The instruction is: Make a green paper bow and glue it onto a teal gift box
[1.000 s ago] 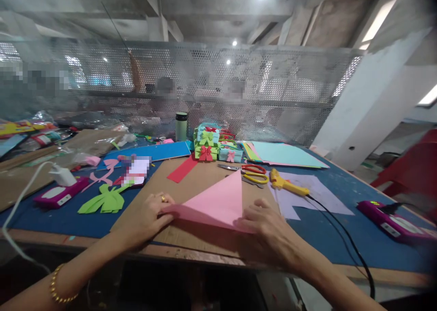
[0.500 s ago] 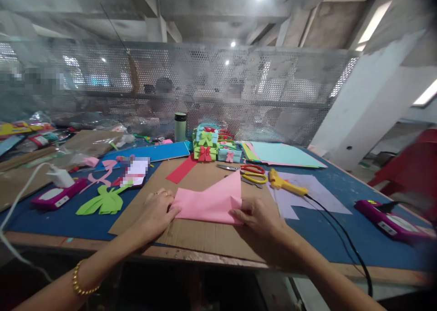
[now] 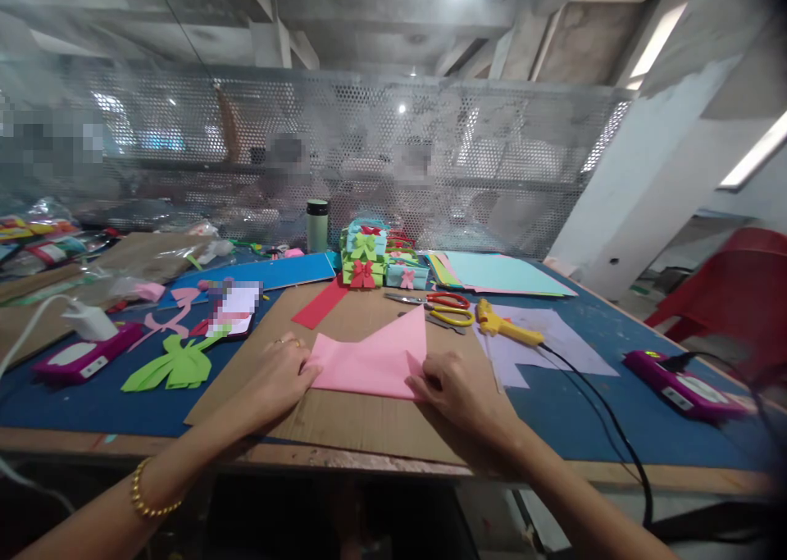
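A folded sheet of pink paper (image 3: 372, 361) lies on a brown cardboard sheet (image 3: 362, 421) in front of me. My left hand (image 3: 279, 380) presses down on the paper's left end with its fingers bent onto the fold. At the paper's right end, my right hand (image 3: 455, 392) pinches the lower corner between thumb and fingers. A gold bracelet sits on my left wrist. The paper's upper right part rises to a point.
Scissors with red and yellow handles (image 3: 446, 307) and a yellow glue gun (image 3: 501, 324) with a black cable lie beyond the paper. Small paper gift boxes (image 3: 369, 257), coloured sheets (image 3: 501, 275), a green paper cutout (image 3: 169, 367), two magenta devices (image 3: 685, 375) and a red chair (image 3: 734, 285) surround them.
The pink paper went from a large triangle to a shorter folded shape. Both hands moved inward onto its ends and pressed the fold flat. The view shifted slightly.
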A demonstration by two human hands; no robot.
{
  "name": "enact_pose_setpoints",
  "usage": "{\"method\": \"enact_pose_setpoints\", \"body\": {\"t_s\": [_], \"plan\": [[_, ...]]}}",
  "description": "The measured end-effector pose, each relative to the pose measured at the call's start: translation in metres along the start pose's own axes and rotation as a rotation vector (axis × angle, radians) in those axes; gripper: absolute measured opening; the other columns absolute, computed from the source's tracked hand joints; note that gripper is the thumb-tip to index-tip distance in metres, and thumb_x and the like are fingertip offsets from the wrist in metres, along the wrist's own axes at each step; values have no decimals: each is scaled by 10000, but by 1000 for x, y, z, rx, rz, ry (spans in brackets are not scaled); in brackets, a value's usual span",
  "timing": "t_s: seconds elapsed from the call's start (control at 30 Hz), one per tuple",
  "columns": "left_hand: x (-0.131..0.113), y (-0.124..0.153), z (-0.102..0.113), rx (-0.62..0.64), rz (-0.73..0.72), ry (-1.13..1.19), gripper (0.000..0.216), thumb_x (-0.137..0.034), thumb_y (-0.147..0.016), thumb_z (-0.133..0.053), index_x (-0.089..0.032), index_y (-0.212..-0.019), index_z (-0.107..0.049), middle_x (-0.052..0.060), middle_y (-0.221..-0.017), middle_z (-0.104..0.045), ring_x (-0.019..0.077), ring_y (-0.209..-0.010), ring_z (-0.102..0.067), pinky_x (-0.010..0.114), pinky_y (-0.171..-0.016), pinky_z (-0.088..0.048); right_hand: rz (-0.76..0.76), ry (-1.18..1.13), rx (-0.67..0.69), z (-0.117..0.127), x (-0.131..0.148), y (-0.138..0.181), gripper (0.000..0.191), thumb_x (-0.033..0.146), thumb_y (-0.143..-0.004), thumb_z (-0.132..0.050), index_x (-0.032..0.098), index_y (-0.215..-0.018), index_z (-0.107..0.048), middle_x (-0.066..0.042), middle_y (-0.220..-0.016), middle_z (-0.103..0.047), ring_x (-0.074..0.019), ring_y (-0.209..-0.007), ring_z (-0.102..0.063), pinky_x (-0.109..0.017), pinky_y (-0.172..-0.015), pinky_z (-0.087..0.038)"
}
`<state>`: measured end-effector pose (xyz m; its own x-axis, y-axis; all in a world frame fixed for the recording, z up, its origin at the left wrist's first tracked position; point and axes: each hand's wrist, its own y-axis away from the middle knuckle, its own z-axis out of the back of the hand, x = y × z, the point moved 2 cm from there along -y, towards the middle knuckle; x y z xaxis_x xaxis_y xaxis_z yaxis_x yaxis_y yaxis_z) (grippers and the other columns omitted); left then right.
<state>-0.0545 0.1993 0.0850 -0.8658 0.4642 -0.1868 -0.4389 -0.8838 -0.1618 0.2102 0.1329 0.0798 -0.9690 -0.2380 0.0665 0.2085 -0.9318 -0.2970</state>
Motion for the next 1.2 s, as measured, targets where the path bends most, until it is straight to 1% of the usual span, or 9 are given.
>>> {"method": "enact_pose_setpoints", "body": {"t_s": [0.13,0.23,0.33,0.5,0.6,0.7,0.83,1.0,1.2], "plan": [[-2,-1,2,13,0,-27,312,-275,-924,-420,-157,-721,-627,119,-862,-663,243,-814,-589,354,-740,-391,35,76,-73,-2,7,3,328,253,-916,-601,188,-598,-556,-16,-603,-610,-156,-601,-491,-306,-612,-243],[-3,-2,3,40,17,-19,341,-275,-942,-392,-142,-771,-655,132,-869,-673,252,-856,-599,365,-780,-395,49,105,-85,-3,9,5,290,238,-927,-585,186,-642,-570,-19,-635,-630,-158,-613,-510,-310,-642,-250],[-3,-2,3,37,26,1,365,-298,-952,-379,-133,-807,-670,143,-890,-679,259,-891,-603,368,-796,-403,74,105,-98,-5,8,6,297,228,-953,-537,184,-661,-567,-22,-655,-640,-154,-604,-507,-315,-669,-256],[-2,-5,-2,20,30,-16,384,-302,-953,-366,-137,-803,-678,145,-898,-685,270,-939,-603,369,-825,-407,95,112,-122,-12,4,5,314,219,-964,-503,185,-658,-564,-27,-653,-640,-164,-607,-502,-324,-686,-253],[-1,-5,-4,5,39,-33,397,-300,-954,-359,-138,-789,-682,149,-883,-686,276,-920,-603,373,-815,-403,95,112,-119,-17,2,4,308,200,-958,-495,183,-657,-560,-22,-646,-638,-157,-583,-485,-325,-702,-261],[2,-4,-6,-15,17,-18,407,-299,-961,-357,-147,-772,-684,142,-849,-689,284,-925,-594,377,-808,-393,91,116,-110,-18,2,4,311,193,-957,-490,183,-652,-553,-23,-638,-634,-154,-578,-481,-324,-690,-258],[5,-4,-9,-17,-16,10,426,-347,-987,-354,-159,-829,-702,122,-841,-702,275,-923,-596,368,-807,-384,98,144,-137,-19,2,4,312,203,-953,-487,189,-648,-550,-27,-629,-624,-170,-601,-491,-331,-670,-237],[6,-5,-13,-44,9,-50,454,-325,-1002,-321,-153,-813,-696,127,-835,-708,265,-880,-597,362,-766,-369,115,132,-154,-27,-3,5,297,212,-956,-480,187,-672,-564,-24,-635,-623,-167,-581,-462,-336,-687,-243],[9,-11,-24,-107,-41,-117,461,-335,-1006,-323,-164,-772,-681,115,-792,-707,264,-837,-582,364,-734,-351,143,149,-195,-35,-9,7,294,249,-976,-458,199,-700,-542,-14,-639,-598,-175,-610,-458,-340,-702,-241]]}}
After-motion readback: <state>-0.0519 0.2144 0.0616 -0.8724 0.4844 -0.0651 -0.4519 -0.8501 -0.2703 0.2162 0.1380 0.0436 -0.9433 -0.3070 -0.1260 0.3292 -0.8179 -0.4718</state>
